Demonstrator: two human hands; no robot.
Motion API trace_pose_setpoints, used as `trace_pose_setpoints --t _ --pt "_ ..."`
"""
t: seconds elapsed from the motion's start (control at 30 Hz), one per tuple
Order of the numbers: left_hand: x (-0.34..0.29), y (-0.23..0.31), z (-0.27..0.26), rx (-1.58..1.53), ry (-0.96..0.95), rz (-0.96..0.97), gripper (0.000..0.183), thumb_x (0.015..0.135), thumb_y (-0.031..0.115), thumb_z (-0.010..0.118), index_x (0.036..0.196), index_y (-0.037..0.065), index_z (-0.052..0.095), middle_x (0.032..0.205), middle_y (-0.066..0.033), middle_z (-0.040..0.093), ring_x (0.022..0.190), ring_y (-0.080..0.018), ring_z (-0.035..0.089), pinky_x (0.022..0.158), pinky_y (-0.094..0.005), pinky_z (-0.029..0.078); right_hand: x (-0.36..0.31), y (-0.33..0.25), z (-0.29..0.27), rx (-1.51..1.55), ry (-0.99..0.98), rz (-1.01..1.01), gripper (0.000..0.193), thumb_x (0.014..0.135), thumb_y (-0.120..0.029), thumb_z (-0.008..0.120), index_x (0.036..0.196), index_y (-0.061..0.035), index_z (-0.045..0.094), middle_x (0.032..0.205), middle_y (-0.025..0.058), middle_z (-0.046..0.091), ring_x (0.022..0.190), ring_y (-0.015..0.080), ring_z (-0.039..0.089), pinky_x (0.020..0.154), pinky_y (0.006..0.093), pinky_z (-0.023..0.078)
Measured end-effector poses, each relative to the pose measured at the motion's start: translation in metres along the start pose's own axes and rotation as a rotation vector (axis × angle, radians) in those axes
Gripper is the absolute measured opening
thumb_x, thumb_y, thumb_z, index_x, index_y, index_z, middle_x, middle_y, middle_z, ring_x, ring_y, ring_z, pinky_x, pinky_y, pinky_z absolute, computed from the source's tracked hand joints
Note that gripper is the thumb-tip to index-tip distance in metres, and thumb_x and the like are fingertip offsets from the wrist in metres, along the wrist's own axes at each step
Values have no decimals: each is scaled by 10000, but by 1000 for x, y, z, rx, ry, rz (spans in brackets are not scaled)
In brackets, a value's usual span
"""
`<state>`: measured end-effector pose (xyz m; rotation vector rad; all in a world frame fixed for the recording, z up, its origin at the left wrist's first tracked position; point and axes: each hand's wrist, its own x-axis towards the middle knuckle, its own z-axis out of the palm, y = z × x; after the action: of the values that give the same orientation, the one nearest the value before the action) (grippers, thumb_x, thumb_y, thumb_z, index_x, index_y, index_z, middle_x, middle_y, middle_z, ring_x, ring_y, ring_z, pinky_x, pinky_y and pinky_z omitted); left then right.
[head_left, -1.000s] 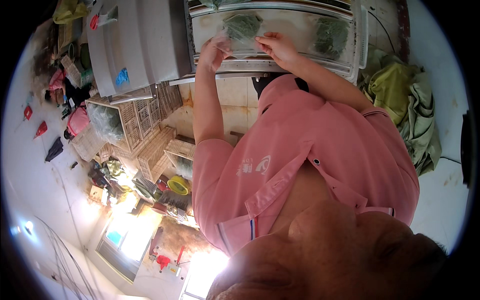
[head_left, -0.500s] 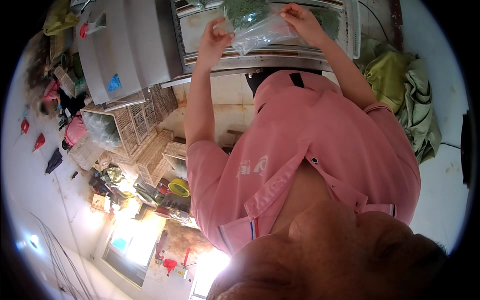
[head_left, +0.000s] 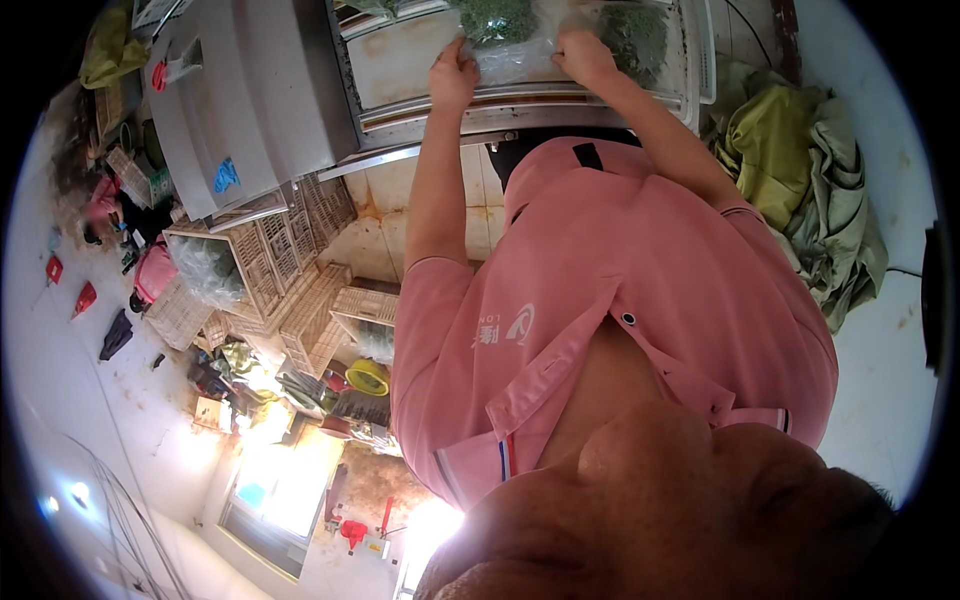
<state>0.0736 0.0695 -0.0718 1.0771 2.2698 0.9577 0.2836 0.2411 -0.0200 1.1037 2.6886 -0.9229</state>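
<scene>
A clear plastic bag [head_left: 515,66] with feathery green herbs [head_left: 497,20] in it lies on the pale bed of a metal machine at the top of the view. My left hand [head_left: 455,76] is closed at the bag's left corner, thumb and fingers pinched on the film. On the other side, my right hand [head_left: 584,58] is curled, its fingers closed on the bag's right corner. The bag's clear, flat end stretches between both hands toward my body. Close to my right hand lies a second bag of greens [head_left: 638,48].
The machine's grey metal housing [head_left: 265,90] stands left of my left arm. Stacked beige plastic crates [head_left: 265,260] fill the lower left, some with bagged greens. Yellow-green cloth [head_left: 770,150] is heaped at the right. Another person in pink [head_left: 153,272] is at the far left.
Both hands have lowered onto the machine bed with the bag. The left hand has shifted right and its fingers have closed in. The clear end now lies flatter; the second bag shows more.
</scene>
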Motion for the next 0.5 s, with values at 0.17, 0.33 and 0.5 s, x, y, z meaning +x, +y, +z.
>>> trace_pose_setpoints --t 0.17,0.33,0.5 --pt "-9 15 -19 215 -98 66 449 822 108 674 1264 162 626 974 -126 681 865 -340 655 785 -440 535 -2 10 3 92 -274 -6 242 873 -226 713 854 14 689 721 155 665 582 282 657 566 424 533" --pt "-14 21 -33 221 -220 56 431 821 127 689 1247 164 641 938 -113 692 857 -325 660 776 -431 533 -8 0 -17 556 -234 159 262 936 -208 663 842 36 675 621 93 622 475 159 612 440 321 480" --pt "-16 15 -32 37 -360 -104 405 845 125 681 1248 133 651 888 -92 700 803 -229 664 739 -365 543 -4 6 -20 264 -314 53 281 924 -240 655 849 30 666 677 134 661 558 261 652 569 402 532"
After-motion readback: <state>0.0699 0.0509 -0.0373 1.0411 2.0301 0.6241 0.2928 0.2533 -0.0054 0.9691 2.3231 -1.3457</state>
